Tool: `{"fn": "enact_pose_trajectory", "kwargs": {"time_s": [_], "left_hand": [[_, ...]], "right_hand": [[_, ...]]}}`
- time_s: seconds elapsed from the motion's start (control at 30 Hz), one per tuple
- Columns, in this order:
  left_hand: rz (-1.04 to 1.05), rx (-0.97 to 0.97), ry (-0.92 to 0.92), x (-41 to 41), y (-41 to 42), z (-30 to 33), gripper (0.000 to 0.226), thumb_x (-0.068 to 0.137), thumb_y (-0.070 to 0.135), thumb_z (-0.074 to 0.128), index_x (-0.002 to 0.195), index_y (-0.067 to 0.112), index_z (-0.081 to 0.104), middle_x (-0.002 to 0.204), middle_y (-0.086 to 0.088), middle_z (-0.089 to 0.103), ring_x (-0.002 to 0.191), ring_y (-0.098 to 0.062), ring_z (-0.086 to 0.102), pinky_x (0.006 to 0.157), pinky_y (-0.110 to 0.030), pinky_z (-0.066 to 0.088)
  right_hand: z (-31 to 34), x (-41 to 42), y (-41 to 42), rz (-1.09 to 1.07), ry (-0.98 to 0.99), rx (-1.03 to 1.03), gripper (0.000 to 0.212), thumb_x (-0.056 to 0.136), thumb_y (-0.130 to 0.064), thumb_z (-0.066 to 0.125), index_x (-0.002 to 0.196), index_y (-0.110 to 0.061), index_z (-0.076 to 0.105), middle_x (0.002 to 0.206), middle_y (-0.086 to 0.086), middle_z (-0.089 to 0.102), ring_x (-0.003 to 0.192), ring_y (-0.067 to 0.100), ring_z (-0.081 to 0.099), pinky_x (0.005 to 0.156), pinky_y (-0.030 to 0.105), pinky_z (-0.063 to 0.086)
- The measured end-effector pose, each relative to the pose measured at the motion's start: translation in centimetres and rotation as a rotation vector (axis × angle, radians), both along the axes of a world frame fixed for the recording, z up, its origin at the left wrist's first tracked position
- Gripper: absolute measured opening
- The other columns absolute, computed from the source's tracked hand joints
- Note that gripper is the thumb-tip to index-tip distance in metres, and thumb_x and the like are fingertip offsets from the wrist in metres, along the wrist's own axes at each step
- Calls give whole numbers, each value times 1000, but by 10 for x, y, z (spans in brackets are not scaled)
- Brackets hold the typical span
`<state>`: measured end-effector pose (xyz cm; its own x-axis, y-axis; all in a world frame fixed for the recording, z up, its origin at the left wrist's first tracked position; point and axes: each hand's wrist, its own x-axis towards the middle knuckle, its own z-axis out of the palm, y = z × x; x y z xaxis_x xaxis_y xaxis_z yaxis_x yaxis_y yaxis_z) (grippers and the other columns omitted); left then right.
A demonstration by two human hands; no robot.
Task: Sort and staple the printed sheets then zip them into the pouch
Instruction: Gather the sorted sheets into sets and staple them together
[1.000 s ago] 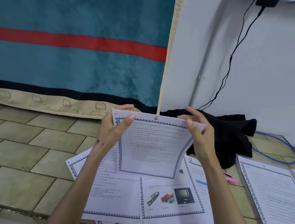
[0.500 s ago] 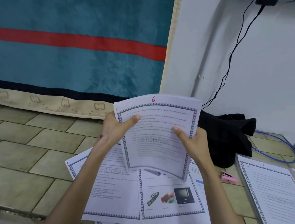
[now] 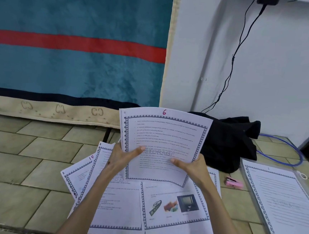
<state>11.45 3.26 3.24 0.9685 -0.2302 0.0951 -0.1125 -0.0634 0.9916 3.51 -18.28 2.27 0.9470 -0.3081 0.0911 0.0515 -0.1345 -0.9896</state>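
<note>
Both hands, the left hand (image 3: pixel 122 156) and right hand (image 3: pixel 192 166), gripped a bordered printed sheet (image 3: pixel 164 136) marked "6" in red, thumbs pinching its lower edges, upright above the loose sheets (image 3: pixel 175 208) fanned on the tiled floor (image 3: pixel 25 152). A black cloth (image 3: pixel 230 142) lay behind, a pink stapler (image 3: pixel 234 183) beside. The clear pouch (image 3: pixel 280 206) at right held a sheet marked "1".

Tiled floor (image 3: pixel 21 153) carries it all. Loose printed sheets (image 3: pixel 175 208) spread overlapping at centre; pink stapler (image 3: pixel 234 182) just R of them; clear pouch (image 3: pixel 280 208) w/ a sheet inside far R. Black cloth (image 3: pixel 230 142) & blue cable (image 3: pixel 285 152) by the wall.
</note>
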Motion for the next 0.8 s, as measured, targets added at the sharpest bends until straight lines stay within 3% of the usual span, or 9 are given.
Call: {"fn": "enact_pose_trajectory", "kwargs": {"time_s": [0.13,0.23,0.3,0.37,0.43,0.47,0.53,0.63,0.8], "left_hand": [[15,5,44,-3,-4,-8,29,74,13,76,97,20,61,85,16,64,82,-5,61,77,-24,53],[18,9,44,-3,-5,-6,29,71,11,78,89,24,59,83,15,62,79,-1,60,79,-26,51],[14,17,59,-2,-4,-7,30,68,15,81,87,23,61,82,15,63,81,-7,62,80,-27,51],[-8,24,96,0,-1,-9,50,52,37,89,92,21,62,79,19,66,82,-6,64,79,-27,53],[-21,27,123,2,2,-13,83,24,64,85,93,23,64,79,20,70,82,0,66,78,-27,56],[-24,11,135,2,3,-15,91,18,69,83,95,22,65,84,16,71,86,-4,67,80,-30,56],[-51,-33,162,4,4,-19,92,20,69,82,97,22,65,91,10,73,93,-11,67,85,-35,55],[-129,-55,156,4,6,-17,86,23,71,81,95,28,65,89,13,73,94,-7,66,85,-31,55],[-216,-10,136,6,11,-12,86,32,70,81,105,28,63,109,7,69,105,-14,63,92,-35,51]], "right_hand": [[-5,2,2,-20,11,41,32,67,-5,83,91,-21,69,92,-11,72,82,0,69,67,13,53],[-8,3,2,-38,20,54,31,66,-7,84,91,-21,70,91,-12,72,82,2,70,67,15,53],[-10,3,2,-32,29,69,31,65,-7,84,88,-23,70,87,-13,73,83,4,70,68,16,53],[-11,2,2,-22,41,73,32,65,-8,85,89,-23,70,88,-13,73,83,4,70,68,16,54],[-12,2,2,-23,45,81,32,65,-9,85,90,-22,70,92,-10,73,84,6,71,68,17,55],[-12,2,2,-26,45,89,31,65,-9,85,90,-21,71,92,-9,73,83,7,71,67,17,55],[-11,2,3,-27,47,93,31,65,-8,85,90,-20,71,91,-9,73,81,5,71,65,15,54],[-11,2,2,-8,42,75,34,63,-8,85,93,-19,71,94,-8,74,84,6,71,67,15,54],[-7,1,0,39,47,70,34,64,-8,85,94,-17,72,94,-6,75,87,9,71,69,16,54]]}}
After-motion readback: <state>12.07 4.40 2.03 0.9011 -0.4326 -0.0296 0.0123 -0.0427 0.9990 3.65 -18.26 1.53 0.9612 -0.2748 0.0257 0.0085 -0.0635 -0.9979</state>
